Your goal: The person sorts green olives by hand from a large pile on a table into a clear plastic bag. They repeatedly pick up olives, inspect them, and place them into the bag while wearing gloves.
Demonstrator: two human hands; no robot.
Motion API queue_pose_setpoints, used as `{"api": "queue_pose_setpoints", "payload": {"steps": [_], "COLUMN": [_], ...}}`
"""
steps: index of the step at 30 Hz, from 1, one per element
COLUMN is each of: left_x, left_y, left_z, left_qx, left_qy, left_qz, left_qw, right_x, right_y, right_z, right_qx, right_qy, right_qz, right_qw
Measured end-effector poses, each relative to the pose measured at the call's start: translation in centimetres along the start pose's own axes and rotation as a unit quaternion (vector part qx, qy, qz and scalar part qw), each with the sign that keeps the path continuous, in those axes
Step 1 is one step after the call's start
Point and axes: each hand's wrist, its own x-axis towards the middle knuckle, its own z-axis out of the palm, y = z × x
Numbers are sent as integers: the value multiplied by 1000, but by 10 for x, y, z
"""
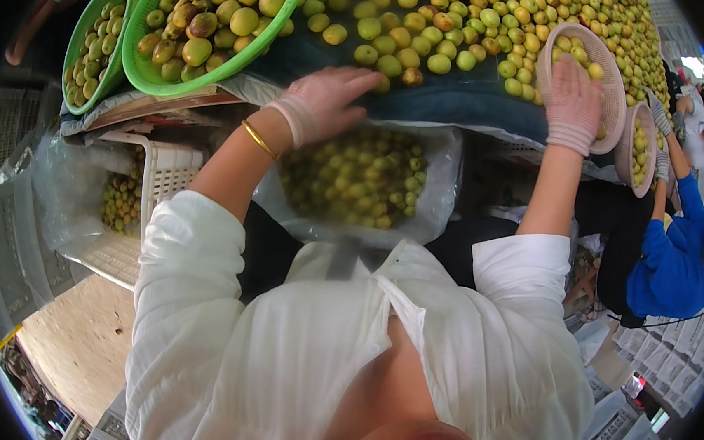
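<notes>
Green-yellow jujube-like fruits (439,63) lie loose on a table covered with dark cloth (461,98). My left hand (330,103), in a thin pale glove, reaches over the table's near edge, fingers apart, with fingertips beside the nearest fruits. My right hand (573,101), gloved too, lies over a pink plastic basket (612,110) of fruits; whether its fingers grip anything is hidden. Below the edge, in front of my body, a plastic-lined container (444,193) holds many green fruits. A large bright green basket (131,47) of browner fruits stands left of my left hand.
Another green basket (69,67) stands at the far left. Below it are a white plastic crate (174,159) and a clear bag (73,179) by more fruits. At right, a person in blue (674,258) with gloved hands works at a second pink basket (627,158). Crates (614,439) stand lower right.
</notes>
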Motion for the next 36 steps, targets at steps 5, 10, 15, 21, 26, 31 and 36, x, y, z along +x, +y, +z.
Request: {"api": "queue_pose_setpoints", "payload": {"steps": [5, 10, 15, 21, 26, 31, 36], "left_x": [3, 3, 1, 0, 6, 11, -2], "left_y": [10, 6, -4, -9, -1, 1, -1], "left_z": [-13, -17, -19, -19, -13, -4, 4], "left_qx": [-43, -49, -49, -60, -314, -787, -875], "left_qy": [-13, 32, 61, 75, 92, 208, 206], "left_qz": [1, -19, -45, -52, -118, -277, -177], "left_qw": [999, 998, 996, 994, 937, 511, 401], "right_x": [15, 64, 100, 100, 80, 67, 37], "right_y": [96, 174, 196, 185, 205, 212, 221], "right_z": [27, 43, 49, 68, 74, 109, 137], "right_qx": [-714, -871, -915, -892, -886, -835, -611], "right_qy": [1, -121, -181, -155, -235, -156, -199], "right_qz": [17, 60, 218, 220, 231, 143, 122], "right_qw": [700, 473, 288, 363, 327, 508, 756]}}
